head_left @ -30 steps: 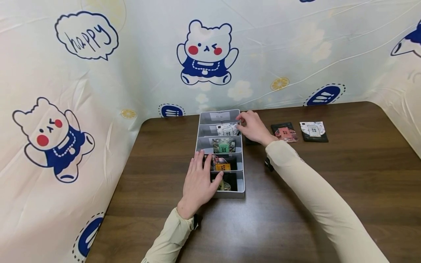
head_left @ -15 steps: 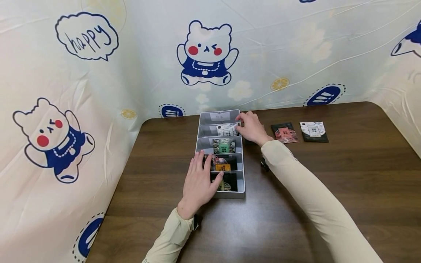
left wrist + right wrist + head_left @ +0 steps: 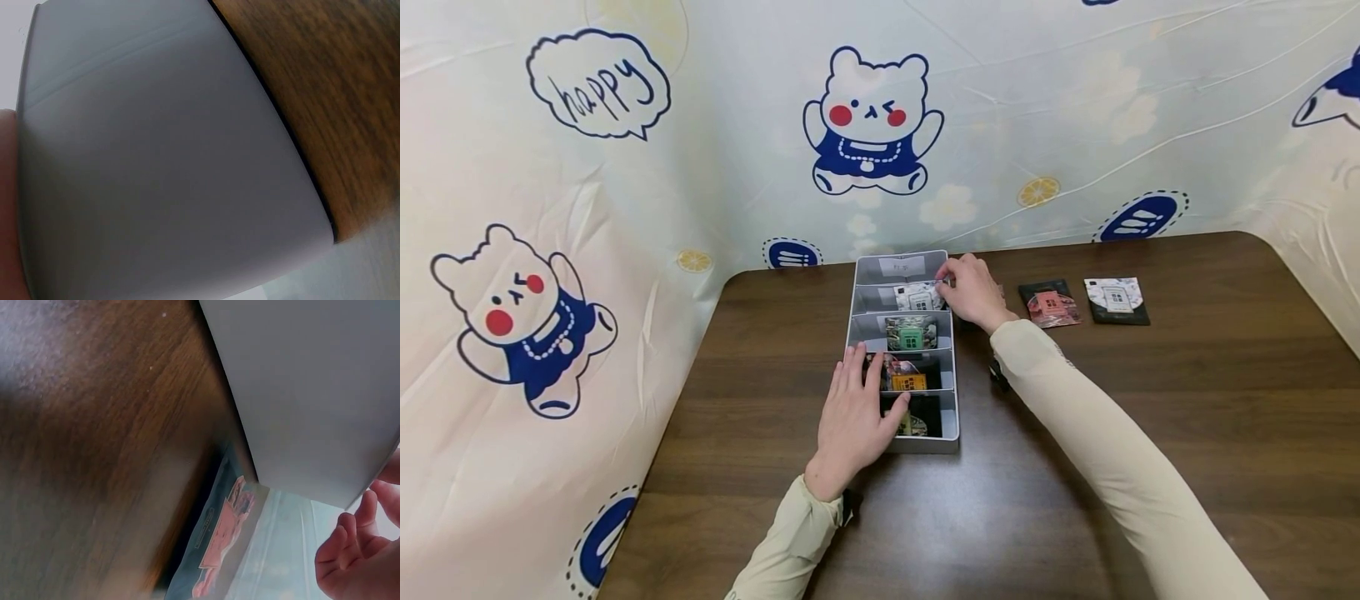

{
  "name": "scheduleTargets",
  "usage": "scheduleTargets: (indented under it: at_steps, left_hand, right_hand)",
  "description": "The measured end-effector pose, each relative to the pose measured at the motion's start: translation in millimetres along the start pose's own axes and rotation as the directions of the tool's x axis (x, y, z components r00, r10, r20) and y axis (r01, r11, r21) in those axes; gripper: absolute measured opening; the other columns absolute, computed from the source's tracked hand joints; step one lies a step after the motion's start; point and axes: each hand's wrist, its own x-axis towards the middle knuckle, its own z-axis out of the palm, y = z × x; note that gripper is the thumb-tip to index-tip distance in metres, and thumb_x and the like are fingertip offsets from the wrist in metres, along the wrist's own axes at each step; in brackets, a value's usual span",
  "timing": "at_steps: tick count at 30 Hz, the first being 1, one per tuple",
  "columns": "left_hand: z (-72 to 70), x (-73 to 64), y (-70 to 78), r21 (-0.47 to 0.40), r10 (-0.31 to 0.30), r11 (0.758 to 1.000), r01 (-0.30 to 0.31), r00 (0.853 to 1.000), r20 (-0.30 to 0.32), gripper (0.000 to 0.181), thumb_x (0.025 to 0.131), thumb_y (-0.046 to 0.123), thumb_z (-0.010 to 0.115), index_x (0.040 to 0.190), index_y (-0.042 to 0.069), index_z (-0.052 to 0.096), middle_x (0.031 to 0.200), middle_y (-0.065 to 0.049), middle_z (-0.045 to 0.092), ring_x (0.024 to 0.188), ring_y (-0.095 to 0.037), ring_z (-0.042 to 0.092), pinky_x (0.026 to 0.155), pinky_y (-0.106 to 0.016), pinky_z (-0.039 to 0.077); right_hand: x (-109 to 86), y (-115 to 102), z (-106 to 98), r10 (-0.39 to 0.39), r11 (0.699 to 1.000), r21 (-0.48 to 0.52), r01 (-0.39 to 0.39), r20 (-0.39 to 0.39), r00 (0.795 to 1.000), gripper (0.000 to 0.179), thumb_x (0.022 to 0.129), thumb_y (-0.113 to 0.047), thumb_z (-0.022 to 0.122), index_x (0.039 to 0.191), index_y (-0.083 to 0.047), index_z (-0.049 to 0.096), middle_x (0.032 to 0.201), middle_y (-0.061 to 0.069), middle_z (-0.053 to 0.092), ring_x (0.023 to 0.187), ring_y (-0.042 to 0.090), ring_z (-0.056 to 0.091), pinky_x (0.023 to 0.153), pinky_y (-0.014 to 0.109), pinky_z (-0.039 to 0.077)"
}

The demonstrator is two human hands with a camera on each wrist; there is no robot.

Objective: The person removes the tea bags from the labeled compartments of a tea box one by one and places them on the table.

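Observation:
A grey box (image 3: 951,358) with a row of compartments stands on the table. My left hand (image 3: 853,417) rests on its left edge, fingers extended, thumb over the front compartment. At the far right edge, my right hand (image 3: 976,292) pinches the right side of a white patterned sachet (image 3: 917,296) in the second compartment from the back; its fingertips are partly hidden. Closer to me, the box holds a green-labelled sachet (image 3: 912,333), an orange-labelled one (image 3: 910,381) and a dark one (image 3: 925,417), partly covered by my left hand. The rearmost compartment has a paper label (image 3: 902,266).
Right of the box lie a black-and-pink sachet (image 3: 1049,302) and a white-and-black sachet (image 3: 1116,300). Another pink-labelled sachet (image 3: 219,537) lies close to the box, mostly hidden under my right hand in the head view. A printed cloth (image 3: 722,150) hangs behind the table.
My right hand and forearm have shifted slightly left, fingertips further over the box edge. My left hand and the box have stayed put.

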Motion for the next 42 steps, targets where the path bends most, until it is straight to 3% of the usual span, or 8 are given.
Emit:
scheduleTargets:
  at_steps: [9, 15, 22, 31, 42]
  left_hand:
    - [-0.1, -0.1, 0.6, -0.009, 0.0, 1.0, 0.0, 1.0, 0.001, 0.07, 0.094, 0.054, 0.046, 0.147, 0.009, 0.039, 0.158, -0.018, 0.024, 0.15, -0.03, 0.017, 0.122, -0.045, 0.014]
    - [-1.1, -0.1, 0.1, -0.007, -0.002, 1.0, 0.002, 1.0, 0.005, 0.07, 0.094, 0.054, 0.046, 0.147, 0.008, 0.039, 0.159, -0.017, 0.024, 0.15, -0.031, 0.018, 0.122, -0.045, 0.014]
    - [-1.4, -0.8, 0.0, -0.004, -0.011, 1.0, 0.011, 1.0, 0.015, 0.071, 0.094, 0.054, 0.046, 0.147, 0.009, 0.039, 0.159, -0.017, 0.023, 0.15, -0.031, 0.017, 0.122, -0.045, 0.014]
    - [-1.9, -1.3, 0.5, -0.007, -0.02, 1.0, 0.02, 0.999, 0.026, 0.071, 0.094, 0.055, 0.045, 0.148, 0.009, 0.038, 0.16, -0.017, 0.022, 0.15, -0.031, 0.015, 0.122, -0.045, 0.014]
    - [-0.8, 0.8, 0.0, 0.0, -0.004, 1.0, 0.004, 1.0, 0.009, 0.071, 0.094, 0.055, 0.045, 0.148, 0.009, 0.038, 0.159, -0.018, 0.024, 0.15, -0.031, 0.017, 0.122, -0.045, 0.014]
  right_hand:
    - [-0.9, -2.7, -2.4, -0.014, 1.0, 0.003, 0.014, -0.036, 0.999, 0.013, 0.094, -0.02, 0.061, 0.099, -0.012, 0.07, 0.108, 0.007, 0.057, 0.105, 0.026, 0.048, 0.084, 0.044, 0.045]
    - [-2.3, -4.0, -5.4, -0.085, 0.995, 0.06, 0.085, 0.005, 0.996, 0.013, 0.095, -0.02, 0.058, 0.098, -0.01, 0.067, 0.102, 0.008, 0.062, 0.097, 0.025, 0.052, 0.084, 0.041, 0.047]
    - [-5.2, -3.9, -8.1, -0.111, 0.989, 0.102, 0.104, 0.067, 0.992, 0.012, 0.095, -0.019, 0.057, 0.099, -0.01, 0.064, 0.097, 0.008, 0.065, 0.09, 0.024, 0.054, 0.079, 0.039, 0.045]
    - [-4.2, -2.0, -6.2, -0.154, 0.987, 0.067, 0.148, 0.108, 0.982, 0.01, 0.094, -0.018, 0.059, 0.099, -0.01, 0.062, 0.095, 0.008, 0.067, 0.081, 0.022, 0.059, 0.074, 0.036, 0.048]
    - [-2.9, -3.3, -3.3, -0.132, 0.991, 0.028, 0.13, 0.167, 0.977, 0.015, 0.095, -0.019, 0.06, 0.105, -0.01, 0.065, 0.102, 0.009, 0.068, 0.09, 0.024, 0.061, 0.084, 0.04, 0.05]
